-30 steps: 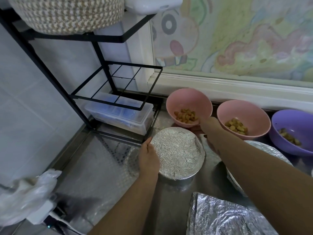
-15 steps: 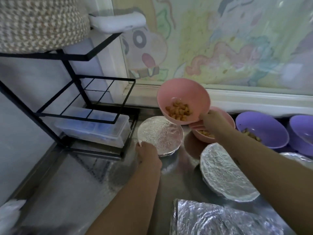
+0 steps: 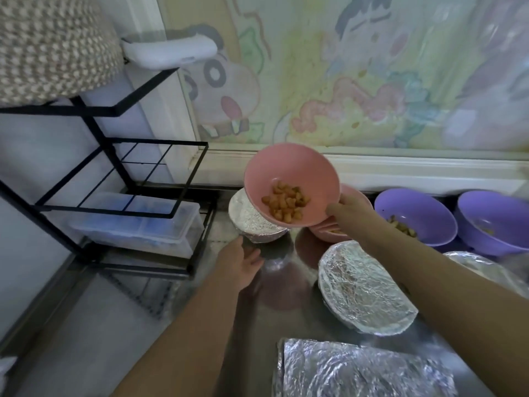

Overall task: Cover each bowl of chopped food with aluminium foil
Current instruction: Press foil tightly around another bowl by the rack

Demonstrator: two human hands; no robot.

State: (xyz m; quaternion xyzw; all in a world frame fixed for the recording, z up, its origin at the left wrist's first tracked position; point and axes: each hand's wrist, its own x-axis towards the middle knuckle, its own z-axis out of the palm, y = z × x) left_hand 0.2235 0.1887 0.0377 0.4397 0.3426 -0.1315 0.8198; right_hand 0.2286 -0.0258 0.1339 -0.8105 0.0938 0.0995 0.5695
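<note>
The right hand (image 3: 347, 213) pinches the near rim of a round pink plastic bowl (image 3: 289, 173) of orange chopped food, held tilted above a foil-capped bowl (image 3: 252, 223). The left hand (image 3: 239, 262), loose and empty, hovers beside that one. The crinkled aluminium foil sheets (image 3: 357, 368) lie well nearer the person.

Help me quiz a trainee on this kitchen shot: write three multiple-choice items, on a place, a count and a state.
1. The clear box sits: A at the bottom of the rack; B on the windowsill; C inside a bowl.
2. Purple bowls in view: A one; B two; C four.
3. The pink bowl in the right hand is: A foil-covered; B uncovered, with food; C empty.
Key: A, it lies under the rack's bars; B, two stand side by side; B, food shows inside.
</note>
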